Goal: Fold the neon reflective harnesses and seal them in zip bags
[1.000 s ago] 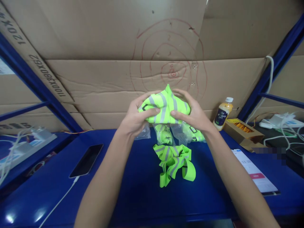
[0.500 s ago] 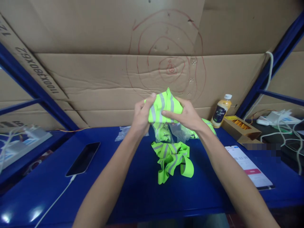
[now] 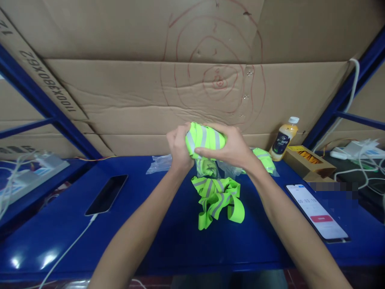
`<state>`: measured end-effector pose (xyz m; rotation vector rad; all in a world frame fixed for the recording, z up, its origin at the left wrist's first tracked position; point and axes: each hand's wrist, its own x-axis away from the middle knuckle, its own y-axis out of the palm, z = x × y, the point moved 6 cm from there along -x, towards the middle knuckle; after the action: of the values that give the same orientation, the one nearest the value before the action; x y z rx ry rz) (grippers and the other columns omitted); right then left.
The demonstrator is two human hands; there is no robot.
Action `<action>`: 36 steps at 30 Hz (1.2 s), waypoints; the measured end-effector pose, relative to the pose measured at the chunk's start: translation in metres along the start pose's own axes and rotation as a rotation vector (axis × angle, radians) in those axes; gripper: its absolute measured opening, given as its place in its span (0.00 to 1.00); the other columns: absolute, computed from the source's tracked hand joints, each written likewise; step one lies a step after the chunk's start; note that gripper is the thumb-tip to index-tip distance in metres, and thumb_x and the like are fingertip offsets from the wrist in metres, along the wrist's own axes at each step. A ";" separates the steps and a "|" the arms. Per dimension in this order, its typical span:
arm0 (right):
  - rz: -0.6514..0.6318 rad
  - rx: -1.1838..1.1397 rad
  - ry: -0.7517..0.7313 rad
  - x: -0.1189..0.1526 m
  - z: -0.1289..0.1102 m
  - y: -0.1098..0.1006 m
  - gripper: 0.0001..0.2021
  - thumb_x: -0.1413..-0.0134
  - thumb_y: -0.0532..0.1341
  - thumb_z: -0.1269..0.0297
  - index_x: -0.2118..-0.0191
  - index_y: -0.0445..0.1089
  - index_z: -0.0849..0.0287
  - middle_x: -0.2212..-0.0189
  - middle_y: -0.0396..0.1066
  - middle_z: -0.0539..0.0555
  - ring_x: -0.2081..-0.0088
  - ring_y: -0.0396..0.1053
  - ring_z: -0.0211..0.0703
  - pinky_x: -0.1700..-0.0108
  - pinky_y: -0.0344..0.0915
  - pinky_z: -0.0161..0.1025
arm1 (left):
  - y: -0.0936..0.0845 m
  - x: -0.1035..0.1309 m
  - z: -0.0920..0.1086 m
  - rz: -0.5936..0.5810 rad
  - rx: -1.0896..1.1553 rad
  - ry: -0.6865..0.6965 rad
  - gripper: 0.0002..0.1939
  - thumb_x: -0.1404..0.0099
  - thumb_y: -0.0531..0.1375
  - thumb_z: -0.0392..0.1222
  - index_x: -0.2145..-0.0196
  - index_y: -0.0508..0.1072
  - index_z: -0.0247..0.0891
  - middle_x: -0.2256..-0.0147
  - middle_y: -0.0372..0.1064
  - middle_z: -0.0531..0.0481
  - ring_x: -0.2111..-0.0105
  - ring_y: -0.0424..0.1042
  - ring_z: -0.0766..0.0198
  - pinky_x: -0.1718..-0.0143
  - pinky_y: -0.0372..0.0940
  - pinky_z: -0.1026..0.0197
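Observation:
Between my two hands is a bundle of neon-yellow reflective strap with grey stripes, held above the table. My left hand is closed round its left end. The right hand grips the other end, its thumb laid across the front. Below them a loose heap of the same reflective strap lies on the blue table. Just behind that heap sits a bagged roll of yellow strap, partly hidden by my hands. Another bagged yellow bundle lies to the right, behind my forearm.
A black phone on a cable lies at left, a lit phone at right. A juice bottle and an open cardboard box stand at the back right. Clear plastic lies behind my left wrist. Cardboard walls the back.
The bundle in my hands has become more compact and rounded, and its peaked top corner is gone. Both hands sit slightly lower. The view has shifted a little.

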<state>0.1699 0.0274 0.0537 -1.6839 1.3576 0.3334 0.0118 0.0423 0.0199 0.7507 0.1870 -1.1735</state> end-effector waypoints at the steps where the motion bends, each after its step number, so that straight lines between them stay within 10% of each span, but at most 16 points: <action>1: -0.033 -0.014 0.013 0.000 0.000 0.001 0.31 0.55 0.80 0.43 0.48 0.82 0.57 0.55 0.83 0.54 0.55 0.77 0.54 0.53 0.70 0.46 | -0.001 0.001 0.002 -0.008 -0.029 0.033 0.21 0.37 0.63 0.54 0.78 0.59 0.42 0.77 0.58 0.54 0.72 0.68 0.64 0.69 0.64 0.61; 6: -0.128 -0.248 0.098 0.000 0.010 0.005 0.26 0.59 0.82 0.47 0.57 0.81 0.58 0.64 0.77 0.49 0.63 0.68 0.43 0.63 0.65 0.38 | 0.007 0.005 0.005 -0.173 -0.010 0.051 0.20 0.35 0.60 0.58 0.74 0.64 0.43 0.69 0.69 0.48 0.62 0.75 0.56 0.59 0.70 0.56; 16: -0.149 -0.666 0.306 0.006 0.041 0.024 0.37 0.68 0.86 0.55 0.47 0.80 0.54 0.50 0.83 0.52 0.48 0.79 0.53 0.44 0.78 0.49 | 0.026 0.010 -0.013 -0.517 0.160 -0.155 0.26 0.35 0.58 0.62 0.47 0.77 0.44 0.41 0.79 0.41 0.38 0.75 0.42 0.39 0.68 0.44; 29: -0.124 -0.914 0.523 0.014 0.064 0.036 0.36 0.72 0.86 0.63 0.50 0.79 0.52 0.53 0.84 0.51 0.55 0.82 0.49 0.52 0.82 0.46 | 0.016 0.000 -0.030 -0.501 0.085 -0.157 0.39 0.28 0.51 0.74 0.39 0.77 0.43 0.42 0.79 0.40 0.36 0.75 0.43 0.38 0.69 0.46; 33: -0.042 -0.869 0.464 0.008 0.063 0.017 0.36 0.71 0.86 0.61 0.49 0.78 0.51 0.50 0.83 0.52 0.50 0.82 0.51 0.43 0.80 0.50 | -0.008 -0.031 -0.014 -0.513 -0.124 -0.107 0.43 0.31 0.51 0.82 0.41 0.80 0.44 0.45 0.81 0.39 0.39 0.76 0.40 0.40 0.69 0.45; 36: 0.004 -0.851 0.447 0.006 0.068 -0.001 0.35 0.69 0.86 0.60 0.50 0.78 0.52 0.49 0.83 0.53 0.51 0.82 0.52 0.42 0.80 0.53 | -0.040 -0.057 -0.016 -0.583 -0.713 0.043 0.38 0.31 0.59 0.75 0.42 0.80 0.40 0.40 0.77 0.36 0.35 0.72 0.39 0.30 0.60 0.42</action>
<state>0.1946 0.0764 0.0133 -2.5688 1.6674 0.6233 -0.0420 0.0887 0.0190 0.0769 0.8543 -1.5031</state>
